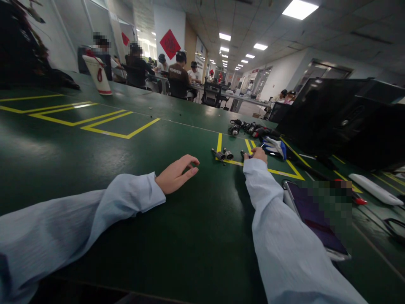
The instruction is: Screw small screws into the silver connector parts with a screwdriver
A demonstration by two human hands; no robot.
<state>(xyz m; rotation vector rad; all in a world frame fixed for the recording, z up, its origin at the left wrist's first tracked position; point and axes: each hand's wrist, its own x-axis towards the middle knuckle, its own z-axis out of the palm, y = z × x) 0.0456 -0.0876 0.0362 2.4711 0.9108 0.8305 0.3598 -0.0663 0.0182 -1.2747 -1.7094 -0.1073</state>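
My left hand [179,173] hovers over the green table [202,236], fingers loosely curled and the thumb apart, with nothing between them. To its right lie a metal cylindrical part with a short shaft [220,156] and a similar one [228,155]. My right hand [257,156] reaches forward beside a yellow-taped rectangle, its fingers bent round something small and dark. A dark end shows at its left and a thin bright rod above, but what it is stays hidden. Just right of this hand lies a white and blue glove [276,147].
Behind the right hand lie a dark cable bundle and tools [248,128]. A phone-like device [316,219] is beside my right forearm. A white elongated object [375,189] and a black monitor [341,118] stand farther right. A paper cup [98,75] is far left; several people sit beyond.
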